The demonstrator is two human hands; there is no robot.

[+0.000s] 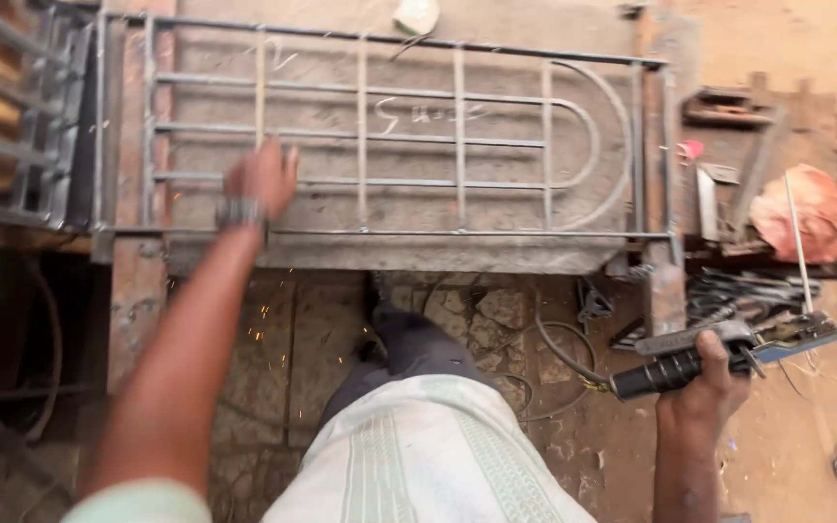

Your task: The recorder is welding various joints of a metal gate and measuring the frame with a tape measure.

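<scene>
A metal window grille (457,136) of welded bars with a curved end lies flat on a worn workbench (399,254). My left hand (262,179) reaches over the grille's near left part, fingers closed around a thin upright bar (260,92); a metal watch sits on that wrist. My right hand (704,373) hangs off the bench's right side, gripping the black handle of a welding electrode holder (719,353). A long thin welding rod (798,237) sticks up from its jaws.
A second barred frame (36,116) stands at the far left. Scrap metal, tools and a pink rag (806,213) clutter the right of the bench. Cables (559,353) trail across the stone floor near my leg, and a few sparks lie below the bench.
</scene>
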